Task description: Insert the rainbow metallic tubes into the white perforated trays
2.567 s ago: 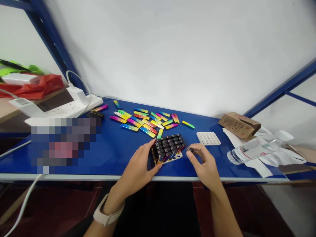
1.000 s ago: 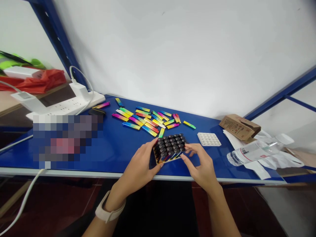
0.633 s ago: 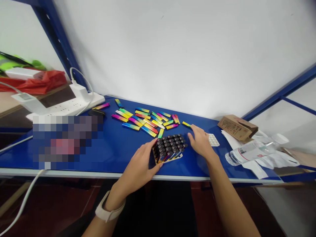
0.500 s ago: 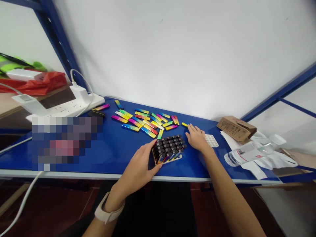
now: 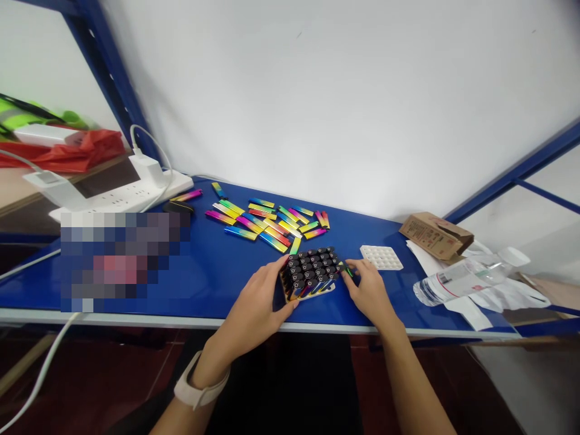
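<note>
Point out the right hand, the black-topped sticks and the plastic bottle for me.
Right hand [image 5: 370, 292]: head view, back of the hand.
Black-topped sticks [image 5: 312, 264]: head view, tops near the group's middle.
Plastic bottle [image 5: 463, 281]: head view, its label.

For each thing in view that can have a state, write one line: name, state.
Left hand's grip, holding the rack.
Right hand's grip, pinching a green piece.
Rack, bearing standing black-topped pieces.
Loose pieces, scattered.
White tray, lying flat.
Clear bottle, apparently capped.
Cardboard box, apparently open.
Power strip, adapter plugged in.
</note>
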Demonstrator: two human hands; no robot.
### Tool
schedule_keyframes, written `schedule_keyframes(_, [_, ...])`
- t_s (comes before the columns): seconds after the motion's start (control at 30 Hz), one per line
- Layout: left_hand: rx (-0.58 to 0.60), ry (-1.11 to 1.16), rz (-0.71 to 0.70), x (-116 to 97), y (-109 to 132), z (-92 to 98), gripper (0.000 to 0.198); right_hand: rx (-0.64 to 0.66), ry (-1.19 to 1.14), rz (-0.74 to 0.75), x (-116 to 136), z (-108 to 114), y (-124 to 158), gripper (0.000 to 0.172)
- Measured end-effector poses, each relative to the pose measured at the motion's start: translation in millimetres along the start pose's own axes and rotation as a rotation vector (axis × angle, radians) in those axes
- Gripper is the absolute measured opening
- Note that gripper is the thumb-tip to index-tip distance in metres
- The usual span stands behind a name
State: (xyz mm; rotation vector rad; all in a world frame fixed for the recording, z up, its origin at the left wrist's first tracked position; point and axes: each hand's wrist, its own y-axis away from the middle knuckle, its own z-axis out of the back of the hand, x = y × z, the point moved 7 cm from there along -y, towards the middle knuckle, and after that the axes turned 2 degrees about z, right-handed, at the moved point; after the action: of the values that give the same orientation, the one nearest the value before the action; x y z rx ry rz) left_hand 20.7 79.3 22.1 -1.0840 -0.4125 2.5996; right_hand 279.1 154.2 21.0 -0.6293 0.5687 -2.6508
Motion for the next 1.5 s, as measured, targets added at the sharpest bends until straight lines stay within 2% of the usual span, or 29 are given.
schedule_keyframes(0.33, [-0.017, -0.02, 0.007, 4, -1, -0.7, 0.074, 0.023, -0.014, -0.175, -10, -3, 12, 0.033])
schedule_keyframes(0.43, [-0.016, -0.019, 0.032, 5, 0, -0.5, 0.074, 0.045, -0.083, -0.243, -12, -1, 12, 0.032])
schedule_keyframes(0.5, [-0.02, -0.013, 0.038, 5, 1, 0.1, 0.075, 0.0, -0.193, -0.309, -13, 4, 12, 0.035])
schedule_keyframes(0.6, [-0.02, -0.002, 0.037, 4, 2, 0.8, 0.075, -0.144, -0.435, -0.352, -13, 16, 12, 0.04])
schedule_keyframes(0.7, [-0.015, -0.017, 0.038, 3, 1, 0.9, 0.075, -0.272, -0.68, -0.346, -12, 24, 14, 0.038])
schedule_keyframes(0.87, [-0.014, -0.036, 0.042, 3, -1, 1.2, 0.075, -0.359, -0.849, -0.286, -3, 27, 15, 0.03])
schedule_keyframes(0.97, [-0.012, -0.041, 0.049, 4, -1, 0.9, 0.074, -0.333, -1.011, -0.243, 11, 25, 13, 0.024])
schedule_keyframes(1.03, [-0.015, -0.047, 0.047, 4, 0, 1.0, 0.074, -0.283, -1.056, -0.285, 15, 21, 14, 0.024])
schedule_keyframes(1.2, [-0.018, -0.046, 0.039, 3, 2, 1.9, 0.075, -0.148, -1.124, -0.353, 8, 8, 16, 0.04])
schedule_keyframes(1.33, [-0.018, -0.044, 0.035, 1, 1, 2.3, 0.075, -0.148, -1.015, -0.339, -2, 7, 17, 0.044])
schedule_keyframes(1.43, [-0.025, -0.043, 0.029, 1, 0, 2.5, 0.074, -0.139, -0.882, -0.297, 2, 9, 17, 0.042])
schedule_keyframes(1.5, [-0.025, -0.045, 0.031, 1, 0, 2.4, 0.075, -0.131, -0.877, -0.266, 8, 11, 17, 0.041])
